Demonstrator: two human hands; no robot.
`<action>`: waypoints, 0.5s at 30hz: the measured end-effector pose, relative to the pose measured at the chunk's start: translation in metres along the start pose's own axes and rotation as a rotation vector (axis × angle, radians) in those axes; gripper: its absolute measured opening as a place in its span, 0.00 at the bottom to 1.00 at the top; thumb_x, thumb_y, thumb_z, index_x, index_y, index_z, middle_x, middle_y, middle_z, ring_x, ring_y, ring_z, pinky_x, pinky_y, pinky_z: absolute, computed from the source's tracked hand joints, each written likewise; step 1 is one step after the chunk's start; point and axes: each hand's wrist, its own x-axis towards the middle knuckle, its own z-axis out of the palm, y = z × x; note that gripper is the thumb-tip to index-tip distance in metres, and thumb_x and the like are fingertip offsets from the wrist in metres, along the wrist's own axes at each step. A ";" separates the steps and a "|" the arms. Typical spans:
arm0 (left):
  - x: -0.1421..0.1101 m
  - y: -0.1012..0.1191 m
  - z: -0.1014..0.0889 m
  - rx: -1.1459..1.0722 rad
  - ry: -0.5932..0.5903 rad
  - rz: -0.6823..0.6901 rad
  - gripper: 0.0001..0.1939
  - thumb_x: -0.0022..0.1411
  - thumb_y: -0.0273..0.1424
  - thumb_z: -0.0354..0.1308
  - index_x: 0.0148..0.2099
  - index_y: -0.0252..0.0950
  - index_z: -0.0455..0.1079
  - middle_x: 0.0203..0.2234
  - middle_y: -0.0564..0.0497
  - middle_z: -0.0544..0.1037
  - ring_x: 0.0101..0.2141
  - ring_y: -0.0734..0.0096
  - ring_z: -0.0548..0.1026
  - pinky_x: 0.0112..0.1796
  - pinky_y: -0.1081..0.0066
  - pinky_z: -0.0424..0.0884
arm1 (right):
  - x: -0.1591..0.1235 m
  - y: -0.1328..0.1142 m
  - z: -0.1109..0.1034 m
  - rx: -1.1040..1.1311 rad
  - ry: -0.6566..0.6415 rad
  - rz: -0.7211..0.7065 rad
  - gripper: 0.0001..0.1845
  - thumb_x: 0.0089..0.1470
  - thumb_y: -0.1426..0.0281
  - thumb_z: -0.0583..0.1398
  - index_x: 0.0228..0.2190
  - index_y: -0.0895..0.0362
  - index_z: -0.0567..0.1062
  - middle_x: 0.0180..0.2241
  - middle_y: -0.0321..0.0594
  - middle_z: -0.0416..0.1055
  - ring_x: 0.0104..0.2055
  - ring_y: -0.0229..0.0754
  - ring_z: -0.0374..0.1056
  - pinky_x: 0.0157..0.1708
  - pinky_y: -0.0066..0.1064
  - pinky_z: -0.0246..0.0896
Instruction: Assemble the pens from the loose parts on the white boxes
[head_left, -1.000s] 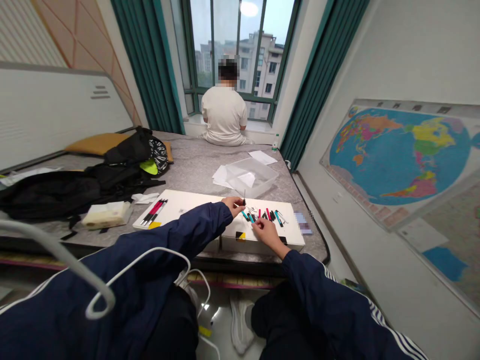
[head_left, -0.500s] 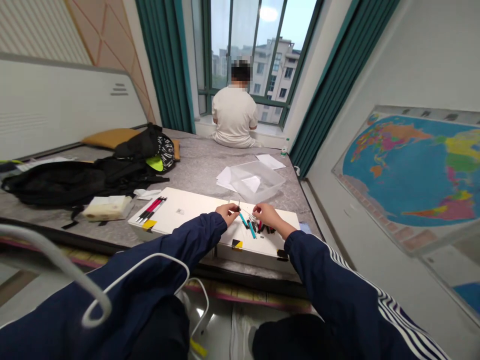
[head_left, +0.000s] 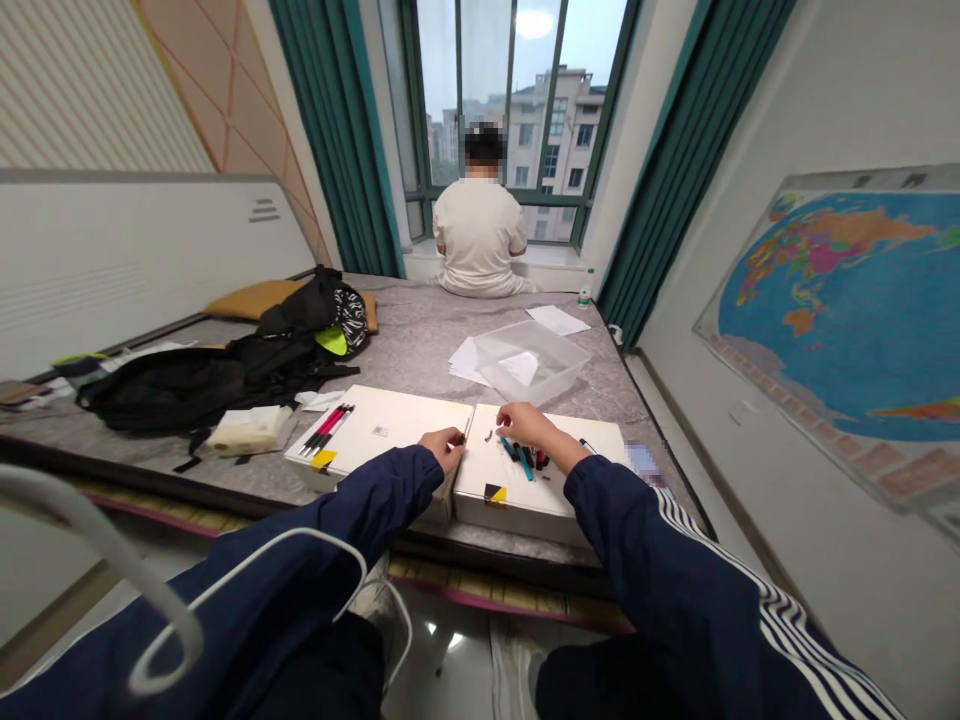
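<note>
My left hand (head_left: 444, 448) is closed at the inner edge of the left white box (head_left: 401, 412), a small dark bit showing at its fingertips; what it is I cannot make out. Over the right white box (head_left: 472, 470), my right hand (head_left: 527, 426) has its fingers pinched together; anything between them is too small to name. Just below it lie loose pen parts: a teal barrel (head_left: 526, 464) and several black and red pieces. A tiny dark piece (head_left: 488, 436) rests left of the right fingertips. Red and black pens (head_left: 328, 430) lie side by side on the left box.
Behind the boxes stand a clear plastic bin (head_left: 551, 375) and some white papers (head_left: 466, 360). A tissue pack (head_left: 251, 430) and a black backpack (head_left: 165, 385) are at the left. A person in a white shirt (head_left: 481, 235) sits by the window. A bottle (head_left: 585, 290) stands at the back right.
My left hand has drawn away from the right one, down to the gap between the boxes. The thin upright rod at its fingertips no longer shows. The view has shifted slightly.
</note>
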 end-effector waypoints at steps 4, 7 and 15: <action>0.000 0.000 0.000 0.106 0.001 0.014 0.11 0.56 0.32 0.53 0.41 0.36 0.71 0.35 0.49 0.79 0.32 0.69 0.76 0.38 0.72 0.68 | -0.012 0.004 -0.007 -0.049 -0.061 0.059 0.10 0.44 0.64 0.65 0.31 0.56 0.78 0.31 0.41 0.76 0.31 0.40 0.69 0.28 0.25 0.55; 0.000 0.006 0.001 0.142 -0.024 0.048 0.12 0.56 0.31 0.52 0.42 0.35 0.70 0.36 0.48 0.78 0.33 0.67 0.76 0.38 0.71 0.68 | -0.014 0.005 -0.009 -0.089 -0.116 0.088 0.08 0.40 0.66 0.66 0.27 0.55 0.78 0.29 0.41 0.76 0.29 0.40 0.69 0.26 0.25 0.54; -0.001 0.024 -0.003 0.298 -0.126 0.176 0.12 0.56 0.31 0.52 0.43 0.36 0.70 0.38 0.45 0.77 0.40 0.60 0.74 0.41 0.67 0.66 | -0.013 0.002 -0.013 -0.146 -0.140 0.113 0.06 0.38 0.67 0.66 0.23 0.55 0.78 0.25 0.42 0.76 0.28 0.41 0.69 0.26 0.26 0.55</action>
